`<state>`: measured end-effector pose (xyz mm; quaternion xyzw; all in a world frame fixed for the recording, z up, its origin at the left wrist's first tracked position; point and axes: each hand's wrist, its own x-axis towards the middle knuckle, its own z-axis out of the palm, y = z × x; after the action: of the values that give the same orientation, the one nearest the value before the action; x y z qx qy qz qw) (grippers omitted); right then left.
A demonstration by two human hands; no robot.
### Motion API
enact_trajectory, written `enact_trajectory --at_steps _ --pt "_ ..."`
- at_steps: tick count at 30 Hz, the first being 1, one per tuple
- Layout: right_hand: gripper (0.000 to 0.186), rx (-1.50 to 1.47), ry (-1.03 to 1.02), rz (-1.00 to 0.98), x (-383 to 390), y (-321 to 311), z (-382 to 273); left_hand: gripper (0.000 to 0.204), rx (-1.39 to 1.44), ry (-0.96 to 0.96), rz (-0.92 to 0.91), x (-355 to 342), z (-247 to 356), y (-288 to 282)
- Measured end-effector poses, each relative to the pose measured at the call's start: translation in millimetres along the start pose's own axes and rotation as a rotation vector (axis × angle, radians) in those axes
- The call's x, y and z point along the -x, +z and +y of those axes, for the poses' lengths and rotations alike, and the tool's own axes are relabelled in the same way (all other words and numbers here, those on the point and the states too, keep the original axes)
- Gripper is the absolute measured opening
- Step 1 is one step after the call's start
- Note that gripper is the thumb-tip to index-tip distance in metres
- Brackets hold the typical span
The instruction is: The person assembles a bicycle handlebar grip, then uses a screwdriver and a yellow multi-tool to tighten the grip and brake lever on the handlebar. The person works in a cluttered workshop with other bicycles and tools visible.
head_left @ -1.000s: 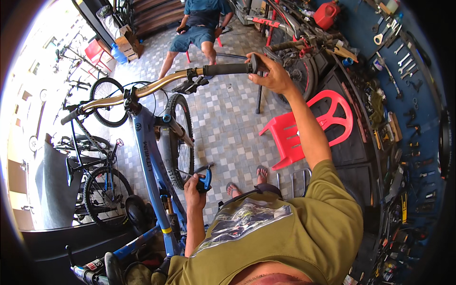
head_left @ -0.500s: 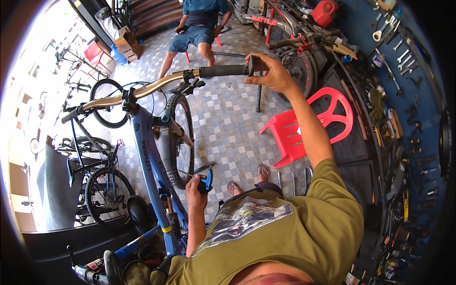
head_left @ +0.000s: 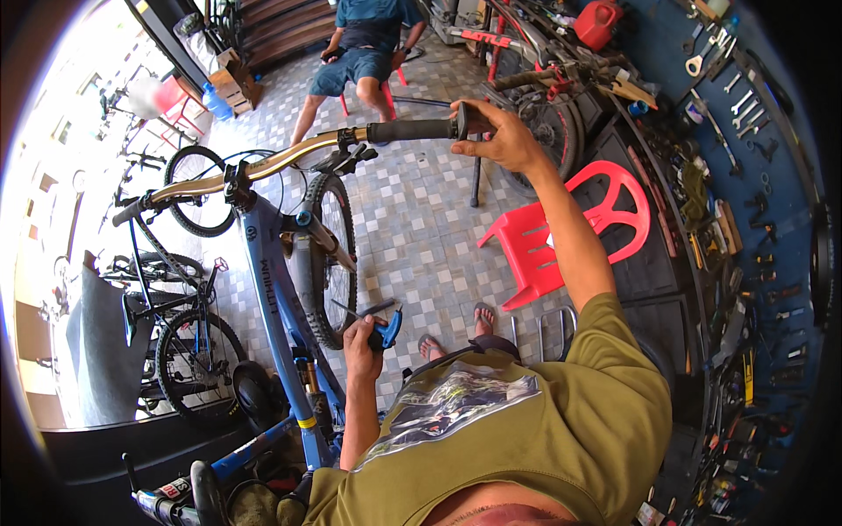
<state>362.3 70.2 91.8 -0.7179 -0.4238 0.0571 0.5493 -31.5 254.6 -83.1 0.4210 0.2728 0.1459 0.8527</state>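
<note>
Right hand (head_left: 502,138) at grip (head_left: 408,131) end, left hand (head_left: 360,346) clasping tool (head_left: 391,330)

Right: fingers above, thumb below, curled around the outer end of the black grip. Palm looks clear of it; cannot tell how firmly the fingers press. Left: fist wrapped on the tool, blue handle out to the right, thin shaft (head_left: 344,309) pointing up-left. Shaft overlaps the front wheel (head_left: 307,280) in view; cannot tell if they touch.

Gold bar (head_left: 289,160) runs across the front of the blue frame (head_left: 267,272), grip on its right side.

Risks, my read:
- Steering: right hand is well out from the stem (head_left: 239,186), so a small push has big leverage. If steering is free, wheel swings at left hand and shaft.
- Shaft: that swing, or a wrist slip, could jam it in the wheel or scratch the frame.
- Slip: fingertip hold could come off the grip under a sideways pull.
- Drop: slack left fist, tool falls near sandalled feet (head_left: 483,321).
- Chair (head_left: 531,254): just beside the legs, so a step right could knock it.
</note>
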Motion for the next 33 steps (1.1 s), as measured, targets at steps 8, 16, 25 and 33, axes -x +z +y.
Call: enact_trajectory --at_steps 8,16,25,33 --pt "0.081 0.171 0.018 0.071 24 10 -19 0.032 -0.255 0.1 -0.156 -14 35 49" --pt "0.086 0.102 -0.024 -0.075 130 68 -58 0.033 -0.664 0.205 -0.274 -21 63 111" --pt "0.068 -0.017 0.336 -0.161 213 103 -44 0.027 -0.733 0.044 -0.613 -38 35 163" --pt "0.039 -0.41 0.534 0.37 290 59 -12 0.047 -0.361 -0.139 -0.567 -31 -52 232"
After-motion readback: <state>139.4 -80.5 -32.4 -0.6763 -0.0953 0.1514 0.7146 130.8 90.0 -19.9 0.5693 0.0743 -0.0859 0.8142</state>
